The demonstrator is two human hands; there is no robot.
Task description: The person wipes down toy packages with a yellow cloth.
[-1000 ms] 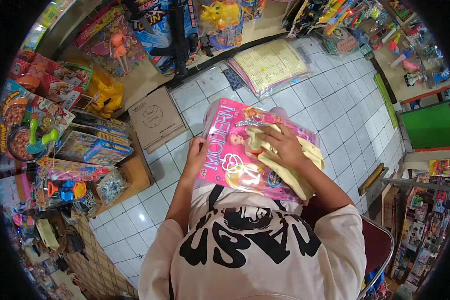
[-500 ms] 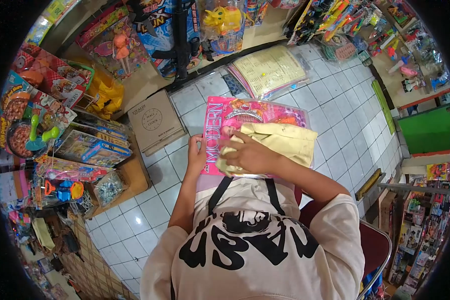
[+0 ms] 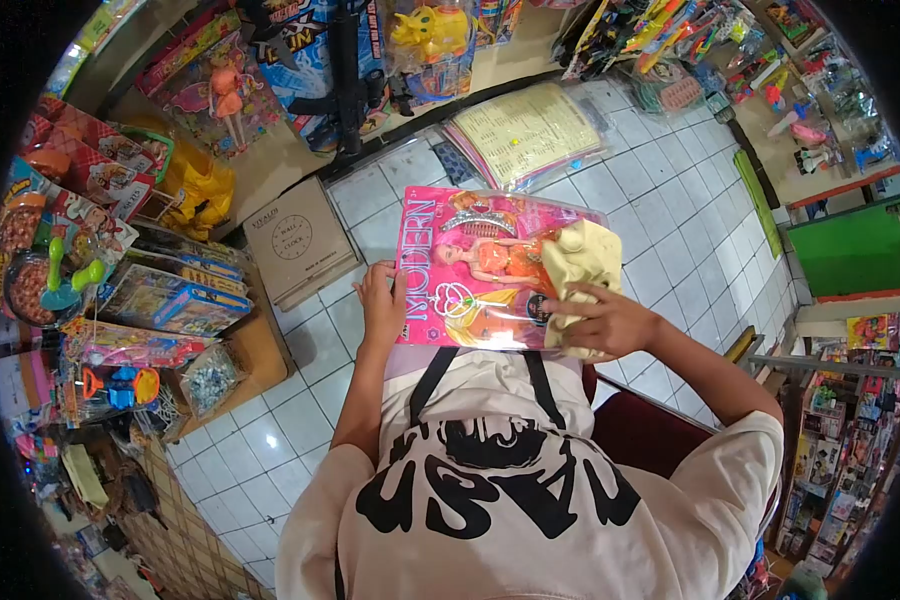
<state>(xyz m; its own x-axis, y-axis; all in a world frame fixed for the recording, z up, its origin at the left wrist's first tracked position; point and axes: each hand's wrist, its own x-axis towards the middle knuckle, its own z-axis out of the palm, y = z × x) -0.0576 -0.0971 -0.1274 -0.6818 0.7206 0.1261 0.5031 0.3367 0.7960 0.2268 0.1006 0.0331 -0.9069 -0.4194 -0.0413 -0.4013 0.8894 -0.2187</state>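
Note:
A pink doll package (image 3: pixel 425 265) marked "MODERN" lies across my lap, its clear plastic front facing up. Inside it show a doll in an orange dress, a silver tiara and other small accessories. My left hand (image 3: pixel 378 302) grips the package's left edge. Over on the right side of the package, my right hand (image 3: pixel 610 322) has its fingers bent onto a crumpled pale yellow cloth (image 3: pixel 582 262), which rests against the plastic and covers that end.
A brown wall clock box (image 3: pixel 300 245) sits on the tiled floor to the left. Bagged printed sheets (image 3: pixel 530 135) lie ahead. Toy packages (image 3: pixel 185 295) crowd the left, with more hanging along the far wall. A dark red chair (image 3: pixel 650 425) is under me.
My right hand has slid the cloth from the middle of the package to its right end, bunching it up and uncovering the doll. My left hand stays at the left edge.

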